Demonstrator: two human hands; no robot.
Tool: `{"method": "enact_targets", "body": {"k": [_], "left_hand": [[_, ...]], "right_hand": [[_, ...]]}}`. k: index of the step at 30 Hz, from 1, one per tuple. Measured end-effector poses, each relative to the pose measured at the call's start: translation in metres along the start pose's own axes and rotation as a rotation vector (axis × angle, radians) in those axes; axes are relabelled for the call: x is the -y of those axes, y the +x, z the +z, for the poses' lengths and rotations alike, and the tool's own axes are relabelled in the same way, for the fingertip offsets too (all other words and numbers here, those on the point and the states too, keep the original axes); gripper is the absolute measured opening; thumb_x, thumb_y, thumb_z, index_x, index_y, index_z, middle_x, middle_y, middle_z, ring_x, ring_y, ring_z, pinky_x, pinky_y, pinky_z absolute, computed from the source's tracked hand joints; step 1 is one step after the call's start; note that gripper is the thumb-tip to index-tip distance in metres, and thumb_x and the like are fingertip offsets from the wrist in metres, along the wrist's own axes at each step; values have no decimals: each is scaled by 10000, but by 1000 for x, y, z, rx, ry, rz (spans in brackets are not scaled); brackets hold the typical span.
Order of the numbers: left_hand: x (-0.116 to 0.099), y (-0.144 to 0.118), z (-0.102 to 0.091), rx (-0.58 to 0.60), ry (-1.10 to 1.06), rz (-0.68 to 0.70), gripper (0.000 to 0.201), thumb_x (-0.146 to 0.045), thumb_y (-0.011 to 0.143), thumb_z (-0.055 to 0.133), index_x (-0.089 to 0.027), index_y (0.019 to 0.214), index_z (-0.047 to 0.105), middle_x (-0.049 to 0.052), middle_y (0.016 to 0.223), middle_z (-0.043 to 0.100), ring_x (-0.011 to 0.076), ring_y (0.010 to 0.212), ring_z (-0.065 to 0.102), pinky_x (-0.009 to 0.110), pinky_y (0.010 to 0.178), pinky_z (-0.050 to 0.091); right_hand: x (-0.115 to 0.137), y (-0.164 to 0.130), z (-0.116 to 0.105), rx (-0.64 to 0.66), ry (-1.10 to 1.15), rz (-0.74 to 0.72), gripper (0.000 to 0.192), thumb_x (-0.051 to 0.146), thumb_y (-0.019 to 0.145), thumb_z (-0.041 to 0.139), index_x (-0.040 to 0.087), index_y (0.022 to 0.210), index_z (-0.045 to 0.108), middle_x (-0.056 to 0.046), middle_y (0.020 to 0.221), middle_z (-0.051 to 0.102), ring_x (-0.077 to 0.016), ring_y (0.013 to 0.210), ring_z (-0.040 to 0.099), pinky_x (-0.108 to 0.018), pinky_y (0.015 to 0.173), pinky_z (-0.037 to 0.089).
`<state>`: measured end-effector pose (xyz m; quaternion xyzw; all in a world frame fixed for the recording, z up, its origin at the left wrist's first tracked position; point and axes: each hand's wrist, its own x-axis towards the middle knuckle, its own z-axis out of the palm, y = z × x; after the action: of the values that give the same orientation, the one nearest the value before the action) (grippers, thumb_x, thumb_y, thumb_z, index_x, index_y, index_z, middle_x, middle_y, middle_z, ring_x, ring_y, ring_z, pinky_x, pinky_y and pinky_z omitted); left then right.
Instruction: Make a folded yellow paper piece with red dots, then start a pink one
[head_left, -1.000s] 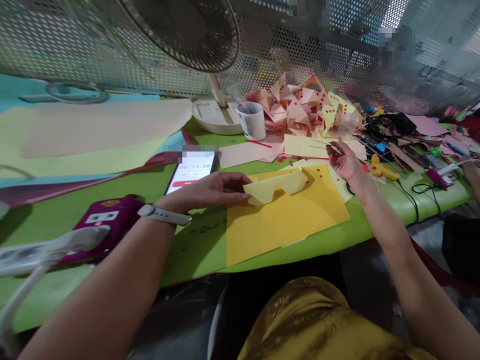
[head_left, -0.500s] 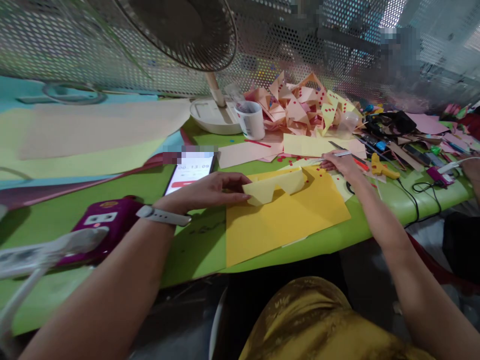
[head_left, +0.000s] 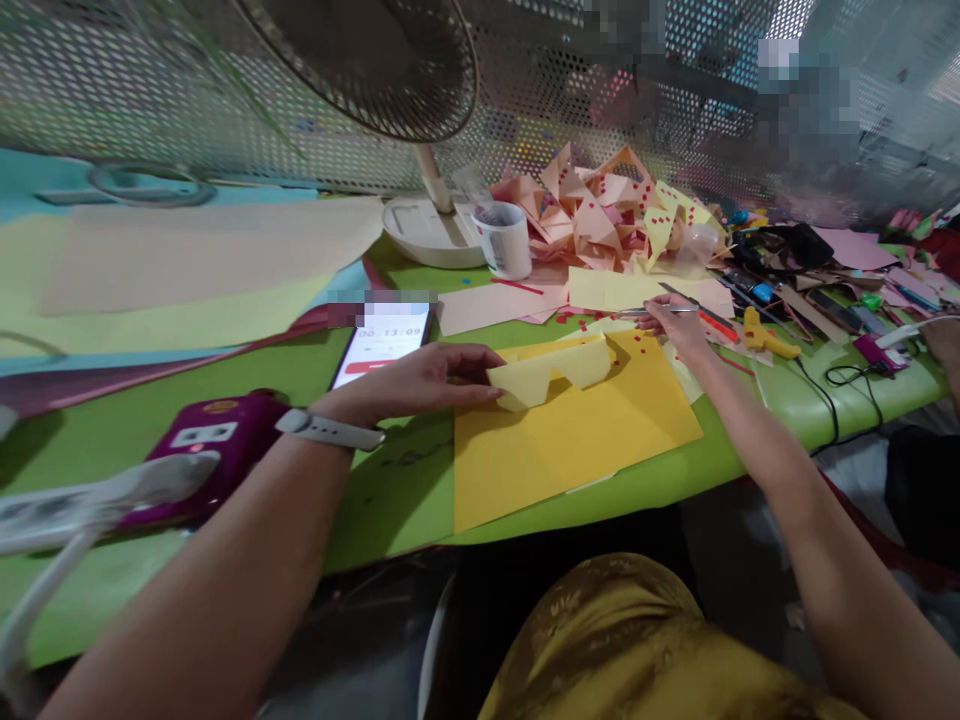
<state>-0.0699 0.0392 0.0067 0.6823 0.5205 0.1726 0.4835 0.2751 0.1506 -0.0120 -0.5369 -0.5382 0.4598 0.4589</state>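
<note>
The left hand (head_left: 420,382) is lying flat and palm-down across the green table (head_left: 300,380), its arm reaching in from the lower left with a pale wristband (head_left: 330,431) at the wrist. Its fingers are spreading and pressing on the near corner of a pale yellow folded paper (head_left: 551,368), pinning it rather than closing around it. That folded piece is resting on the upper left part of one larger, deeper yellow sheet (head_left: 577,440), which is lying near the table's front edge.

The right hand (head_left: 675,325) is stretching farther out, beyond the sheet's far right corner, with the fingers pinched together on a thin silvery tool (head_left: 660,311) that is pointing left; what kind of tool it is I cannot tell.

One phone (head_left: 382,340) with a lit screen is lying just behind the left hand. One white cup (head_left: 504,240) is standing beside the round base of one fan (head_left: 375,60). One magenta device (head_left: 202,450) is sitting at the left, next to a white power strip (head_left: 82,500). A heap of folded pink and yellow paper shapes (head_left: 607,205) dotted with red is piling up at the back, too many to count.

Large loose sheets are covering the left of the table, tools and cables are cluttering the right, and a perforated metal screen (head_left: 150,90) is closing off the far side.
</note>
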Motion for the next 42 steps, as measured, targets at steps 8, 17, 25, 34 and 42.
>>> {"method": "enact_targets", "body": {"k": [8, 17, 25, 34, 42], "left_hand": [[-1, -1, 1, -2, -24, -2, 531, -496, 672, 770, -182, 1078, 631, 69, 969, 756, 244, 928, 688, 372, 829, 570], [-1, -1, 0, -25, 23, 30, 537, -506, 670, 779, -183, 1086, 676, 75, 969, 755, 248, 918, 680, 345, 784, 570], [-5, -2, 0, -22, 19, 33, 465, -477, 672, 780, -182, 1019, 690, 69, 941, 744, 239, 889, 662, 316, 761, 555], [-2, -1, 0, -23, 35, 32, 520, -501, 667, 779, -181, 1061, 667, 70, 948, 755, 239, 896, 679, 337, 770, 564], [-2, -1, 0, -27, 42, 43, 520, -527, 678, 778, -190, 1061, 678, 60, 938, 767, 240, 881, 693, 330, 752, 569]], "right_hand": [[-5, 1, 1, 30, 58, -30, 257, 367, 818, 749, 196, 852, 560, 18, 656, 730, -95, 579, 697, -142, 477, 459], [-2, 1, -2, -26, -1, -57, 252, 370, 817, 730, 208, 854, 541, 28, 651, 716, -91, 536, 676, -145, 452, 435], [-3, 0, 0, -77, -27, -169, 274, 405, 818, 707, 228, 900, 515, 50, 640, 699, -104, 564, 687, -171, 519, 489], [-7, 1, 7, -32, 17, -95, 300, 404, 821, 719, 232, 882, 481, 55, 606, 689, -101, 554, 691, -147, 454, 424], [-7, 1, 5, -32, -6, -120, 300, 430, 821, 713, 237, 885, 492, 58, 613, 691, -103, 540, 684, -161, 470, 467]]}}
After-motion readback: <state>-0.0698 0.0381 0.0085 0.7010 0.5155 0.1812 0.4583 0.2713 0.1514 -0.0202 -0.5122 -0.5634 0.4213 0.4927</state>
